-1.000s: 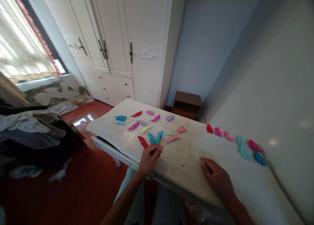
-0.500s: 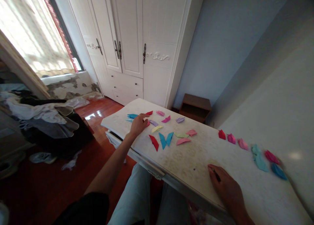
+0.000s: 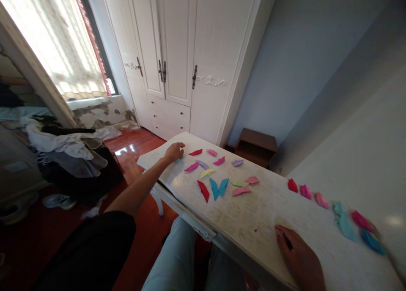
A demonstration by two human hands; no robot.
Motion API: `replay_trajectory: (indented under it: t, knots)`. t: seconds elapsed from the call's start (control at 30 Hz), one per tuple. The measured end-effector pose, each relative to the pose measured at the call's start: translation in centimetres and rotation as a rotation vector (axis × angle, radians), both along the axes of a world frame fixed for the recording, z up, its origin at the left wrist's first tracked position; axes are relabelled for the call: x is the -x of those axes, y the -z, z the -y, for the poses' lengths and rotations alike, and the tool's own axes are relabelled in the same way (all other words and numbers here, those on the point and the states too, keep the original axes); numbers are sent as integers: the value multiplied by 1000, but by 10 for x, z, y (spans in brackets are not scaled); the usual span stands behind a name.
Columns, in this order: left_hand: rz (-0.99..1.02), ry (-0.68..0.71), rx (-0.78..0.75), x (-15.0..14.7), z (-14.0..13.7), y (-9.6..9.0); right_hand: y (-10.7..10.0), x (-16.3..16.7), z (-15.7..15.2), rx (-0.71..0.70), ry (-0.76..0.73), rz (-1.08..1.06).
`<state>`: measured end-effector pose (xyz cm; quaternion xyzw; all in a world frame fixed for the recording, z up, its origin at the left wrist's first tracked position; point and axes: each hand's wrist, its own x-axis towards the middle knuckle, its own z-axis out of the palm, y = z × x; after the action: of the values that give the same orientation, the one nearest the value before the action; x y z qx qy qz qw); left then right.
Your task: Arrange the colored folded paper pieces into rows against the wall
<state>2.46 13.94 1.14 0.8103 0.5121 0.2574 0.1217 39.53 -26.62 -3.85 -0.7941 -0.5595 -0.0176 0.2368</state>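
Observation:
At the left end of the white table, my left hand reaches over light-blue folded paper, with index finger and thumb apart. The hand hides most of that paper. Nearby lie a red folded paper boat, a magenta one, a purple one and a yellow one. My right hand rests on the table's near right side, closed around a dark pen-like stick, mostly covered by the fingers.
More folded papers, red, blue and pink, lie mid-table. A row with a teal piece runs along the wall. Beyond stand a white wardrobe and brown nightstand. Clothes are heaped at left.
My left hand has moved left, from beside the red and magenta papers to over the blue ones. The view has shifted slightly; my right hand stays on the table.

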Motion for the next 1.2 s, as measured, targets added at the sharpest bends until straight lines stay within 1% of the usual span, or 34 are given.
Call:
replay_trajectory:
  t: [0.13, 0.3, 0.4, 0.5, 0.67, 0.77, 0.87, 0.93, 1.03, 1.13, 1.2]
  knots:
    - [1, 31, 27, 33, -4, -3, 3, -3, 0, 13, 8, 2]
    - [15, 86, 86, 67, -4, 4, 5, -6, -1, 14, 12, -14]
    - [47, 117, 109, 76, -5, 9, 6, -8, -1, 31, 14, -30]
    - [102, 123, 112, 76, -6, 11, 6, -7, -1, 39, 18, -41]
    - [237, 69, 85, 67, -2, 4, 3, -5, -1, 48, 31, -19]
    - [325, 40, 83, 60, 3, -6, 3, -4, -1, 57, 23, -25]
    - [416, 42, 117, 50, 13, -19, 4, -4, -1, 48, 13, -30]
    - [479, 63, 173, 40, 22, -29, 4, -3, -1, 31, 1, -26]
    - [584, 121, 300, 20, 42, -43, 2, 0, -1, -2, -24, -5]
    - [701, 194, 440, -6, 70, -53, 0, 3, 0, -34, -39, 16]
    - [766, 247, 525, -26, 94, -56, -2, 5, 0, -44, -50, 20]
